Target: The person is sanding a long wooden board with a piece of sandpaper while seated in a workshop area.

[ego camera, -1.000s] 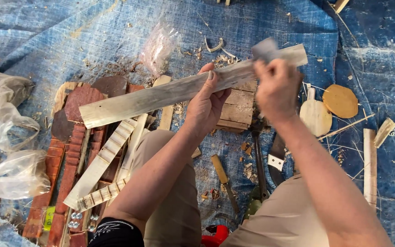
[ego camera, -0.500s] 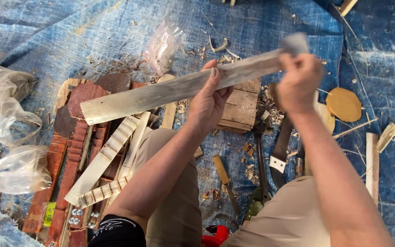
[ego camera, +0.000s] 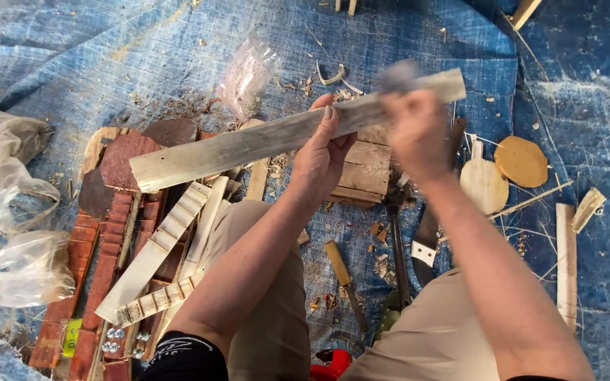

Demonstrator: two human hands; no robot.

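I hold a long pale wooden slat (ego camera: pixel 234 147) slanted above my knees. My left hand (ego camera: pixel 323 159) grips it near its middle, fingers wrapped over the top edge. Near the slat's right end, my right hand (ego camera: pixel 414 134) is blurred by motion. It presses a small grey piece (ego camera: pixel 398 74) against the slat; the blur hides what that piece is. Under the slat a worn wooden block (ego camera: pixel 365 169) lies on the blue tarp (ego camera: pixel 107 56).
Notched pale strips (ego camera: pixel 157 247) and red-brown wooden parts (ego camera: pixel 107 233) lie at the left, beside clear plastic bags (ego camera: pixel 1 162). Two round wooden pieces (ego camera: pixel 522 161) and thin sticks lie at the right. A dark blade (ego camera: pixel 425 236) and a wooden-handled tool (ego camera: pixel 344 271) rest between my knees, among shavings.
My right hand slid out toward the slat's right end and has come back a little to the left. The left hand keeps its grip; the slat shifted slightly.
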